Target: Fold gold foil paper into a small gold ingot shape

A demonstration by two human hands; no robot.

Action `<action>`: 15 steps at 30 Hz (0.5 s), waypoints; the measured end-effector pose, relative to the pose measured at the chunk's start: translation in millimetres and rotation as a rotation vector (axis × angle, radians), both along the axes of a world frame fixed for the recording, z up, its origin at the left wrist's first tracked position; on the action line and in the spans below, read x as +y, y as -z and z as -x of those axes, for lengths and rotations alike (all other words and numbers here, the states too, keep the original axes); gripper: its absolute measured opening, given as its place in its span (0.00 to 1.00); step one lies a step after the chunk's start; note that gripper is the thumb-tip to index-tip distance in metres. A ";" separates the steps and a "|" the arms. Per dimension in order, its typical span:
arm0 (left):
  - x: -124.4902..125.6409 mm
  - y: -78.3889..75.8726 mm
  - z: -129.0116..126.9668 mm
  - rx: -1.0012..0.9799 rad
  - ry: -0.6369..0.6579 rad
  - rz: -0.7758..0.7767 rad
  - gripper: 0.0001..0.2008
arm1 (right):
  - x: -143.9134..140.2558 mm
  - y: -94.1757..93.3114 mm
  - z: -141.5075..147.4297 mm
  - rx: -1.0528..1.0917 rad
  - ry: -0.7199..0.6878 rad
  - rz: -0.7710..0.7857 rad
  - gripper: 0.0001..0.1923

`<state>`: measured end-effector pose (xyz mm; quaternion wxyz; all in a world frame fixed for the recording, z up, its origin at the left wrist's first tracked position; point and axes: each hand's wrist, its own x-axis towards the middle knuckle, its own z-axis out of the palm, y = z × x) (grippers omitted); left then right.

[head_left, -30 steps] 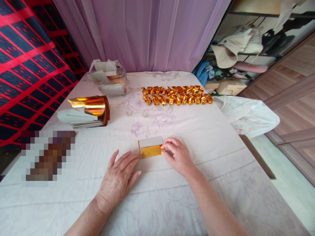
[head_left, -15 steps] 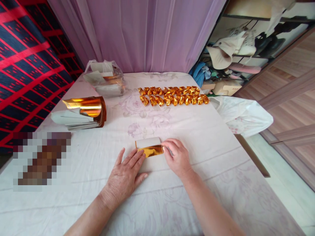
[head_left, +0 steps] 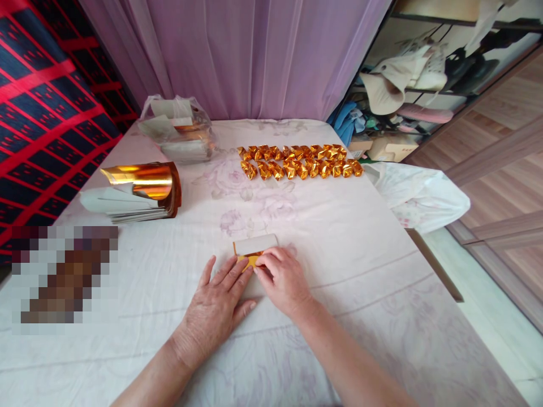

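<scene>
A sheet of gold foil paper (head_left: 255,244) lies on the tablecloth in front of me, partly folded over. Its pale back faces up along the far part, and a gold strip shows along the near part. My left hand (head_left: 218,297) lies flat with spread fingers, the fingertips on the left end of the gold strip. My right hand (head_left: 285,280) is closed in a pinch on the strip, close to the left fingertips, and it covers the strip's right part.
Several folded gold foil pieces (head_left: 301,168) stand in two rows farther back. At left is a curled stack of gold foil sheets (head_left: 146,186), with a clear plastic bag of more sheets (head_left: 182,135) behind it. A white plastic bag (head_left: 424,195) hangs at the table's right edge.
My right hand has slid left along the gold strip, from its right end to beside my left fingertips. The left hand has stayed in place.
</scene>
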<state>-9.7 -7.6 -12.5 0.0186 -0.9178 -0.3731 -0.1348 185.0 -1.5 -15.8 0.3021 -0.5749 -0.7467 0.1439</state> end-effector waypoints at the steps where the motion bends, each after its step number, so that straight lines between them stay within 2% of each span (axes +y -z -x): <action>1: 0.0 -0.2 0.8 0.010 0.007 -0.001 0.26 | 0.2 -0.6 0.5 -0.001 0.010 0.014 0.05; 8: 2.3 -1.4 4.4 0.032 0.036 -0.021 0.25 | 1.0 -1.6 -1.2 0.019 0.031 0.043 0.07; 15: 2.7 -2.5 5.5 0.020 0.010 0.023 0.24 | 0.4 -2.9 -12.3 0.013 0.089 0.064 0.08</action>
